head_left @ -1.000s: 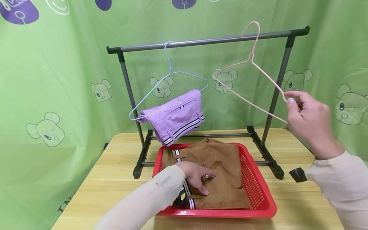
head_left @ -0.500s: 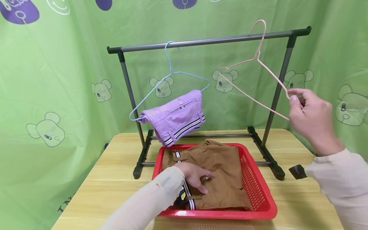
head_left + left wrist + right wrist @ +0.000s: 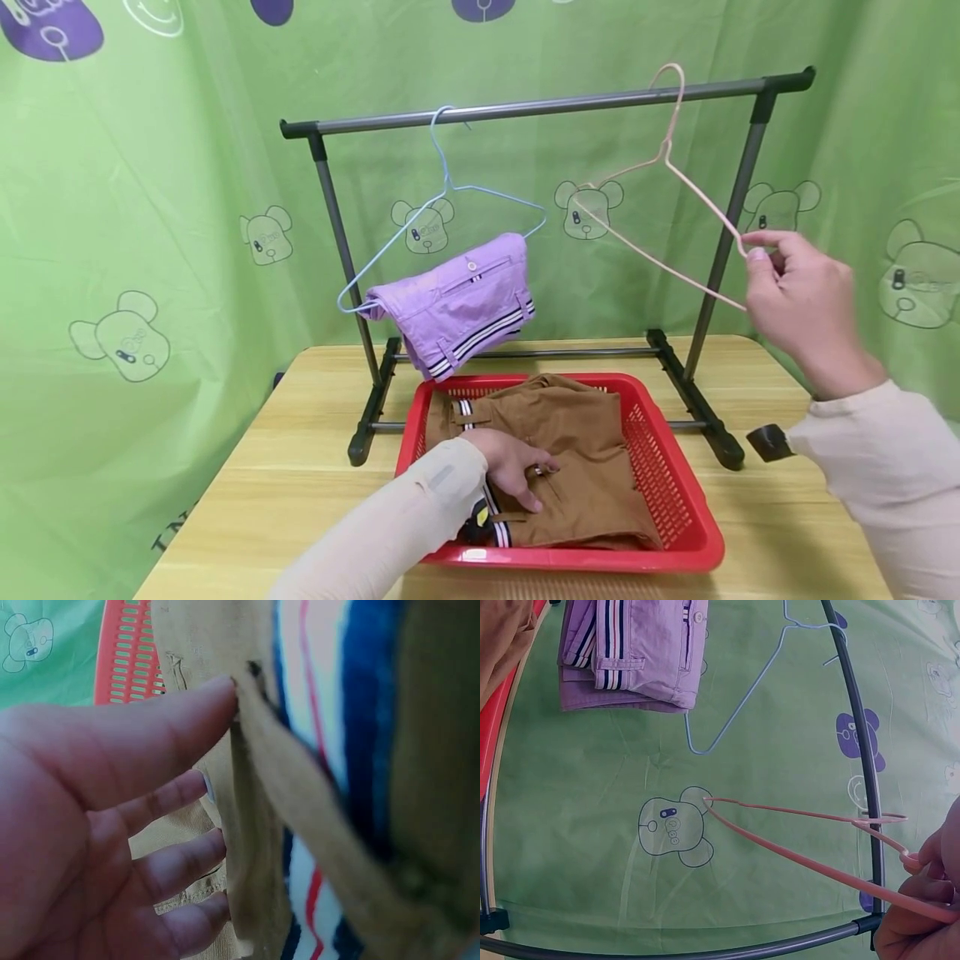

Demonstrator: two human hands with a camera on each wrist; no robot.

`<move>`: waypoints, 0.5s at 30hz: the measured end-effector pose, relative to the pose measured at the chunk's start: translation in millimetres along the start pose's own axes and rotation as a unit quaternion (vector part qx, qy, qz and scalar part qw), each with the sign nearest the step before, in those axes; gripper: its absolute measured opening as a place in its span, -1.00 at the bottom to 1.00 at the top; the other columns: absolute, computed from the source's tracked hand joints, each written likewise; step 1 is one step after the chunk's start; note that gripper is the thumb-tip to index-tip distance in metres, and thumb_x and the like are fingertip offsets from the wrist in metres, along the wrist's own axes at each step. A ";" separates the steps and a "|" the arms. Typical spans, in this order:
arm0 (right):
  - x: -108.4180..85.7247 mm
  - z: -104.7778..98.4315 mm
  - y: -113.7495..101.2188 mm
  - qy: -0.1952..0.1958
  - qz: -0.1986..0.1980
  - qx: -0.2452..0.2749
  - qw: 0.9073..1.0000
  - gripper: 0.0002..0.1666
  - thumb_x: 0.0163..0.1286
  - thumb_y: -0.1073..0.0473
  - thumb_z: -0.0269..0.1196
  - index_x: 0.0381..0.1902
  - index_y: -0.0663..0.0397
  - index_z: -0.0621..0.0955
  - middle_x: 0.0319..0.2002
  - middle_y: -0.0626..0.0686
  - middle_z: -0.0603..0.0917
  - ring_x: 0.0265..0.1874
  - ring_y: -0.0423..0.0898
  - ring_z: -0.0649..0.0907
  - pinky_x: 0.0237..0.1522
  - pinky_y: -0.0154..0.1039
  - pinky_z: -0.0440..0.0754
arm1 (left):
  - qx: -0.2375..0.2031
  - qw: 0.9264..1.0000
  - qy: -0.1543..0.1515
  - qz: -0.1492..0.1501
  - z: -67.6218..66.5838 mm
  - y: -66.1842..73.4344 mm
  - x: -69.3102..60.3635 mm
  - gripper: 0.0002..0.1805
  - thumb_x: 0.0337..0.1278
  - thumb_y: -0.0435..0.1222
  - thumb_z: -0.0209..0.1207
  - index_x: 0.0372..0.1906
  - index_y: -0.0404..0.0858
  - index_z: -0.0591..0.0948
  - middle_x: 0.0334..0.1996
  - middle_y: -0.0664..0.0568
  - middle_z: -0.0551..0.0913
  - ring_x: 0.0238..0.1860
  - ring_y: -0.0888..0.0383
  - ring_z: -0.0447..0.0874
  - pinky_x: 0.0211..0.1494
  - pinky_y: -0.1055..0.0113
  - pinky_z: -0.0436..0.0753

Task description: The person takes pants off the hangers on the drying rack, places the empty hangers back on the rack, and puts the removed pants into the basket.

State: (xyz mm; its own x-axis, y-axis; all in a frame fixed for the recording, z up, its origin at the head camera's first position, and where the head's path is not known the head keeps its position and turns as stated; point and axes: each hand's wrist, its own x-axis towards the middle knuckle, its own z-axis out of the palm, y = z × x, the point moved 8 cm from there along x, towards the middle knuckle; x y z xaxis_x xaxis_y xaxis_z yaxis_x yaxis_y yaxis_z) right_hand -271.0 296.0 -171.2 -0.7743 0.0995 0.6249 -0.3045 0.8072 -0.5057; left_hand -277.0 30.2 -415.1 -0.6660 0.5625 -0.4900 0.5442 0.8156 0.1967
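Observation:
My right hand (image 3: 798, 304) pinches one end of a pink wire hanger (image 3: 701, 196) between thumb and forefinger. The hanger carries nothing, and its hook goes over the rack's rail near the right end. In the right wrist view the same hanger (image 3: 802, 859) runs from the fingers out to the left. Low in the middle, my left hand (image 3: 513, 462) rests on folded brown trousers (image 3: 585, 425) with a striped waistband, its thumb and fingers apart. The left wrist view has the thumb (image 3: 165, 735) against the cloth near a belt loop and the fingertips touching the fabric.
A red basket (image 3: 693, 533) holds the brown trousers on a wooden table (image 3: 300, 467). Behind stands a dark clothes rack (image 3: 547, 107). Folded purple trousers (image 3: 468, 300) hang there on a blue hanger (image 3: 390, 242), above the basket's back left. A patterned green curtain surrounds it all.
The right hand with the pink hanger first goes slightly right and up, then comes down and a little left, its hook dropping onto the rail. The left hand stays nearly still on the brown trousers.

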 end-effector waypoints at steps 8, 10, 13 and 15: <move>0.6 5.6 2.0 -0.007 0.001 0.004 1.000 -0.55 0.56 0.13 -0.13 0.18 0.29 0.49 -0.49 0.13 0.48 -0.71 -0.08 0.36 -0.78 -0.27 0.28 | -0.010 1.000 -0.005 0.000 1.9 -0.2 0.8 -0.30 0.05 0.08 0.33 0.34 0.27 0.36 0.25 0.28 0.45 0.32 0.30 0.26 0.29 0.31 0.32; 0.4 7.1 2.4 -0.009 0.001 0.003 1.000 -0.55 0.56 0.12 -0.13 0.18 0.30 0.49 -0.49 0.13 0.48 -0.71 -0.08 0.36 -0.78 -0.27 0.28 | -0.011 1.000 -0.004 0.000 2.2 -0.6 0.9 -0.30 0.05 0.08 0.33 0.34 0.27 0.36 0.24 0.27 0.46 0.31 0.30 0.27 0.28 0.31 0.33; 0.2 8.4 2.3 -0.006 0.000 0.003 1.000 -0.55 0.55 0.12 -0.13 0.16 0.29 0.50 -0.49 0.13 0.48 -0.71 -0.08 0.36 -0.78 -0.26 0.27 | -0.014 1.000 -0.005 -0.001 2.4 -1.9 0.6 -0.30 0.04 0.08 0.33 0.33 0.28 0.36 0.23 0.28 0.46 0.30 0.30 0.28 0.28 0.30 0.33; 0.1 9.0 1.9 -0.004 -0.003 0.003 1.000 -0.55 0.55 0.13 -0.12 0.16 0.30 0.50 -0.49 0.13 0.48 -0.71 -0.08 0.35 -0.78 -0.26 0.27 | -0.016 1.000 -0.005 -0.002 2.3 -3.0 0.4 -0.29 0.04 0.09 0.33 0.34 0.29 0.36 0.23 0.29 0.46 0.30 0.30 0.28 0.28 0.29 0.34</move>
State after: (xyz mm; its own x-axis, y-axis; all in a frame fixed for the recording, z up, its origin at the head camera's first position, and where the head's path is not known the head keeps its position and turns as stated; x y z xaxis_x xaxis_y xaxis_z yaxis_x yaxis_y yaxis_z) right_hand -276.7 292.3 -177.5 -0.7776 0.0901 0.6222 -0.3119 0.8040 -0.5063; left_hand -277.7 27.7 -417.8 -0.6633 0.5573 -0.4994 0.5242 0.8223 0.2215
